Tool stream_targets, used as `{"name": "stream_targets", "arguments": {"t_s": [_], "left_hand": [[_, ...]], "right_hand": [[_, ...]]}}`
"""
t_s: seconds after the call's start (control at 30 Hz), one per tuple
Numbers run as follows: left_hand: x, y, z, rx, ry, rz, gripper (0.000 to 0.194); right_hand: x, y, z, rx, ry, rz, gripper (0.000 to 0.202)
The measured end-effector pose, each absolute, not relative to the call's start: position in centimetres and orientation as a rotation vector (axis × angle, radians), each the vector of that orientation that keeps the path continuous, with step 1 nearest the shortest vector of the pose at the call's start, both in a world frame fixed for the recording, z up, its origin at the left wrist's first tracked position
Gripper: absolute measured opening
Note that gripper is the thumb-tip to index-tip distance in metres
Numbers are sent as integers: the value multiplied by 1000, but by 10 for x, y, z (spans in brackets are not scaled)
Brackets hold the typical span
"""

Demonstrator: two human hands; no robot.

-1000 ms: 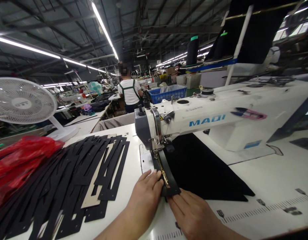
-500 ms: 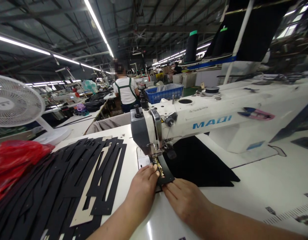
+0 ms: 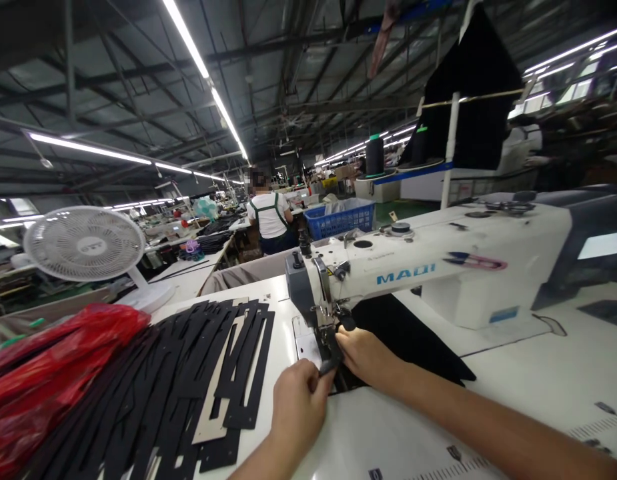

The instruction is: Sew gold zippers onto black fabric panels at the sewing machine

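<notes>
Black fabric (image 3: 405,330) on white tabletop (image 3: 528,360), blue basket (image 3: 341,223) beyond

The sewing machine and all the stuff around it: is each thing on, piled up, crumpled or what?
Sewing machine, upright; can't tell if running
Black strip, pinched at its near end
Left hand, doing that pinching
Right hand, curled; grip unclear
Black cut pieces, overlapping in a pile
Red plastic, crumpled
Fan, upright; can't tell if spinning
Ceiling light, lit
</notes>
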State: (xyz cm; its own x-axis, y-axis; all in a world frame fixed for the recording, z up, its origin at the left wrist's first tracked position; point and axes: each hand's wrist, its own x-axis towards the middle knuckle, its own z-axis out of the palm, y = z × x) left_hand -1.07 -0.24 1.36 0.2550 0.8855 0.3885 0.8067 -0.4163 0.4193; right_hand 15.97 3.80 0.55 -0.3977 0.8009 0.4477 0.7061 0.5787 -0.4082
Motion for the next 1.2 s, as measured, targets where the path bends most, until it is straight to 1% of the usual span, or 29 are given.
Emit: {"name": "stream_targets", "arguments": {"t_s": [0.07, 0.17, 0.2, 0.27, 0.33, 0.5, 0.6, 0.67, 0.73, 0.8, 0.87, 0.93, 1.03, 1.2], "left_hand": [[-11, -8, 15, 2472, 1376, 974, 13], [-11, -11, 16, 2701, 1081, 896, 16], [-11, -10, 16, 2770, 1046, 828, 13], [-10, -7, 16, 2859, 1027, 738, 10], [-10, -4, 16, 2893, 1007, 723, 15], [-11, -2, 14, 2851, 944, 807, 17], [-13, -6, 11, 2754, 1089, 896, 13], [-16, -9, 9, 2695, 1312, 964, 8], [-18, -10, 7, 2710, 1420, 1013, 13], [-19, -8, 5, 2825, 1280, 1019, 21], [-19, -6, 3, 2943, 1057, 996, 23], [-19, -4, 2, 3015, 932, 952, 23], [-20, -3, 3, 3085, 882, 886, 24], [-22, 1, 5, 3099, 860, 823, 24]], "right_hand": [[159, 42, 2, -1174, -2138, 249, 16], [158, 44, -1, -1171, -2061, 336, 17], [159, 45, -2, -1181, -2034, 372, 17], [159, 50, -5, -1226, -1972, 428, 17], [159, 59, -9, -1311, -1892, 454, 17], [150, 86, -21, -1543, -1654, 460, 20], [148, 84, -18, -1534, -1629, 435, 18], [153, 69, -12, -1479, -1664, 403, 16], [162, 46, -6, -1413, -1707, 364, 16], [171, 19, -3, -1268, -1805, 240, 20], [177, -5, -3, -1052, -1983, 48, 28], [179, -21, -6, -861, -2154, -138, 33], [177, -28, -14, -803, -2267, -259, 33], [177, -21, -24, -820, -2299, -307, 34]]}}
